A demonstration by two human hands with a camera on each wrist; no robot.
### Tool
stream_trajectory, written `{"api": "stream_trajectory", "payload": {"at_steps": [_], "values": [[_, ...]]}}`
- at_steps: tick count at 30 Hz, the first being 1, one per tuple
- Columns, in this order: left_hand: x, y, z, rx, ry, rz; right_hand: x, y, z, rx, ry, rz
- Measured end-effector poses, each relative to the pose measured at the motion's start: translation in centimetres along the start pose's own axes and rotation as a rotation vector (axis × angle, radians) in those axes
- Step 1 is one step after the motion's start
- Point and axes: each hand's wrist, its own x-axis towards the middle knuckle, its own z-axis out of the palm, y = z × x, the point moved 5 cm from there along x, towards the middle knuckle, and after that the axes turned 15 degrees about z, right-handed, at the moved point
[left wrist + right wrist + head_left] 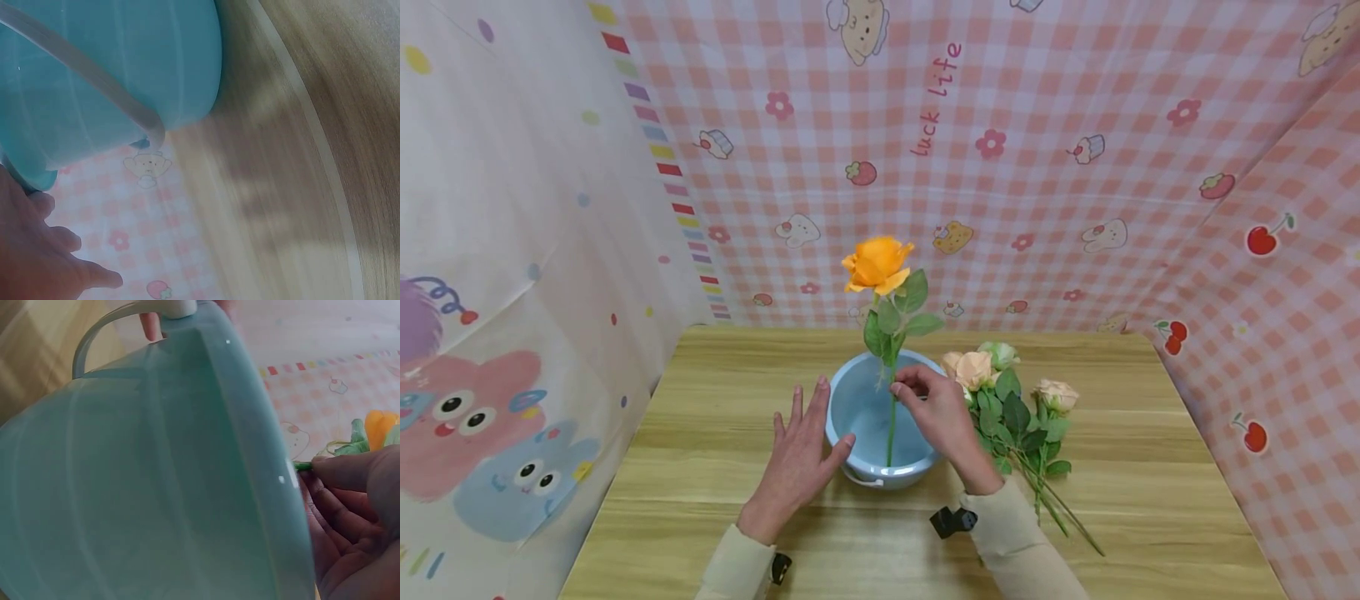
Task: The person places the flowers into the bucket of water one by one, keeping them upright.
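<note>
The right hand (362,519) pinches a green stem (304,466), an orange bloom (379,428) showing above the fingers (337,511), a teal bucket (144,475) beside them, perhaps touching.

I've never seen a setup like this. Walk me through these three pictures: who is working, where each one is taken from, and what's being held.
There is no machine here, just a person's two bare hands. The wide picture comes from a camera worn on the head, looking forward and down. The other two come from cameras on the left and right wrists, so the light blue bucket looms large and tilted in them, though it stands upright on the wood-grained table.

The right hand pinches the green stem of an orange rose, whose lower end is inside the bucket. The left hand is at the bucket's left rim, fingers extended. To the bucket's right lie several pale roses with leafy stems.
</note>
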Motion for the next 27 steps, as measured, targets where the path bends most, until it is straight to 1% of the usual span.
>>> {"api": "stream_trajectory", "payload": {"at_steps": [4,9,14,21,27], "values": [[0.0,0.0,0.0,-0.004,-0.001,-0.003,0.1,0.0,0.4,-0.041,-0.018,-0.003],[0.0,0.0,0.1,-0.013,-0.017,-0.015,0.2,0.0,0.8,-0.083,-0.038,-0.007],[0.0,0.0,0.0,-0.013,-0.013,-0.011,0.6,-0.1,1.3,-0.124,-0.072,0.012],[0.0,0.0,0.0,-0.011,-0.027,-0.017,1.3,0.2,1.9,-0.186,-0.123,0.044],[0.1,0.1,0.0,-0.011,-0.026,-0.016,1.9,0.6,2.4,-0.23,-0.15,0.048]]}}
